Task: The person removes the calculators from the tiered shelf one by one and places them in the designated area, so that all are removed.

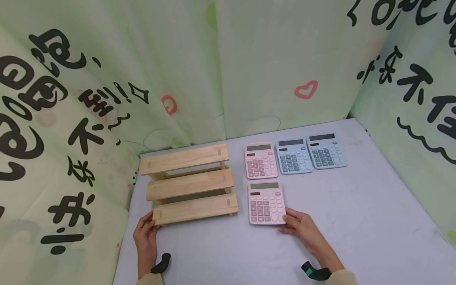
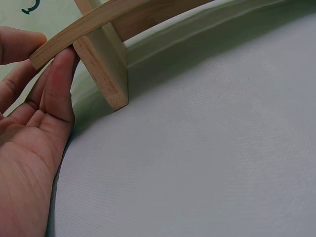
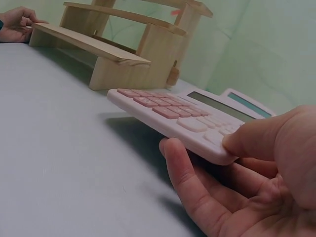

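A three-tier wooden step shelf stands on the left part of the table. My left hand pinches the left end of its lowest board, thumb above and fingers beneath. With thumb on top and fingers underneath, my right hand grips the lower right corner of a pink calculator. In the right wrist view this calculator is tilted and raised over the table, its shadow below. Right behind it lies a second pink calculator, beside two blue calculators in a row.
A white cloth covers the table. Pale green curtains with black lettering and hearts hang behind it and along both sides. Black bands are worn on both wrists.
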